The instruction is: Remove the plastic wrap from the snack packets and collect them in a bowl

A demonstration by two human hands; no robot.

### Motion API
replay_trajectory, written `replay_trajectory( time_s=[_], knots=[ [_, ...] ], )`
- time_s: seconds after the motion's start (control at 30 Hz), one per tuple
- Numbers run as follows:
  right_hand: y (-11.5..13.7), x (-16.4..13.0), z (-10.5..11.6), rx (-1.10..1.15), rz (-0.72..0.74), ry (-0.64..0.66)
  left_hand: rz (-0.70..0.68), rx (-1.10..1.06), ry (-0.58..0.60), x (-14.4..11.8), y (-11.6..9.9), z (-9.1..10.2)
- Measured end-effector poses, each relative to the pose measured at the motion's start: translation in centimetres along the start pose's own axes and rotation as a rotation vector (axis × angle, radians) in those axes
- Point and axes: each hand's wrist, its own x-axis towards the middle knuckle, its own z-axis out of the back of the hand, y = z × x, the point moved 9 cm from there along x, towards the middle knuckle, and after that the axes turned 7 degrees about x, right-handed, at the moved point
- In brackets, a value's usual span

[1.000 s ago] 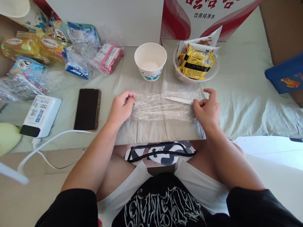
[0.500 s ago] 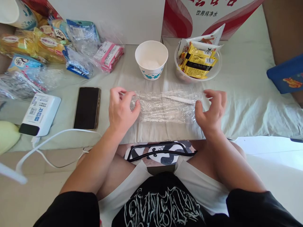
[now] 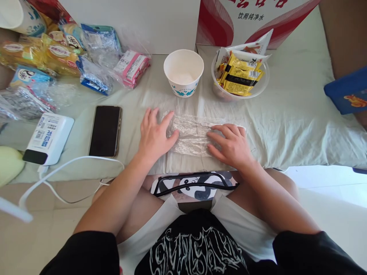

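Wrap (image 3: 190, 133) lies at table centre, at 6 o'clock from the cup (image 3: 183, 72). Left hand (image 3: 155, 135) and right hand (image 3: 231, 145) press it flat, fingers spread, grasping nothing; smoothing seems underway, likely needing even outward pressure.

I see a cloth-covered table (image 3: 286, 114) carrying a paper cup (image 3: 183, 72), a snack bowl (image 3: 240, 78), a phone (image 3: 104, 131), a white power bank (image 3: 48, 138), snack packets (image 3: 94, 57), and flattened cling film (image 3: 190, 133).

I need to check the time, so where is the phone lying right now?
In the head view the phone lies face up on the pale cloth, left of the left hand and right of the white power bank.
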Motion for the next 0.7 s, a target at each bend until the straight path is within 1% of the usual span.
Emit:
replay_trajectory(
  time_s=[0.13, 0.2, 0.3, 0.4, 0.47, 0.53, 0.6, 0.7],
  knots=[
    [1.7, 0.0, -0.1, 0.047, 0.099, -0.007, -0.077, -0.086, 0.014, 0.1, -0.9, 0.0],
    [1.9, 0.1, -0.5, 0.078, 0.111, 0.023, -0.073, -0.185, 0.016, 0.3, -0.8, 0.1],
    [1.8, 0.1, -0.8, 0.101, 0.093, 0.046, -0.007, -0.412, 0.014, 0.7, 0.1, 0.4],
    [1.9, 0.1, -0.7, 0.135, 0.096, 0.039, 0.100, -0.665, 0.045, 1.0, 1.1, 0.1],
    [1.8, 0.0, -0.5, 0.213, 0.056, 0.043, 0.163, -0.798, 0.100, 1.0, 1.4, -0.4],
    [1.2, -0.2, 0.1, 0.346, -0.034, 0.024, 0.187, -0.886, 0.167, 1.0, 1.1, -0.8],
    [0.2, -0.3, 1.2, 0.479, -0.132, -0.049, 0.181, -0.938, 0.238, 1.0, 0.5, -1.2],
    [-1.6, -0.2, 2.8, 0.604, -0.241, -0.167, 0.138, -0.997, 0.322, 0.9, -0.5, -1.6]
  ],
)
